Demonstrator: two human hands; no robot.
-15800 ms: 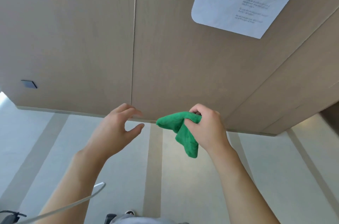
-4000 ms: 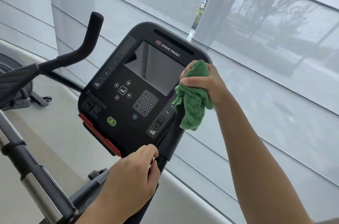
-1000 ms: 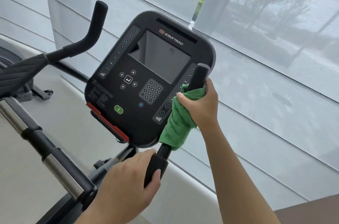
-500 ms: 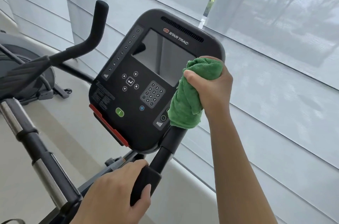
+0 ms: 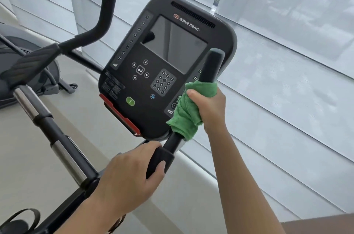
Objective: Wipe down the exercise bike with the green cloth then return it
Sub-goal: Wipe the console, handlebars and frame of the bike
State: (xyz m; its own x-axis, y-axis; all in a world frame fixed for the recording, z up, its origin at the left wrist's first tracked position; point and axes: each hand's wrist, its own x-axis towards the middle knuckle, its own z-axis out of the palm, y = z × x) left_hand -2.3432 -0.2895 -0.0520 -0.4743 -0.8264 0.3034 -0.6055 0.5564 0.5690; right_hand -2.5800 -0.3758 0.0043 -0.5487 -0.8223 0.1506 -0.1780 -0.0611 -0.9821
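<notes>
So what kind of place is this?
Probably a gym: a Star Trac bike console, handlebars, and another machine behind. The right hand wipes with a green cloth.

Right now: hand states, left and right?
Left hand: gripping the handlebar low down.
Right hand: gripping the green cloth around it.

Both hands [image 5: 130,174] curled tight (arms extended forward).

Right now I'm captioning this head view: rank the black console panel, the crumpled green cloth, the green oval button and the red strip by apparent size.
1. Black console panel, largest by far.
2. Crumpled green cloth, wrapped round the black handlebar in the right hand.
3. Red strip along the console's lower edge.
4. Green oval button, smallest.
</notes>
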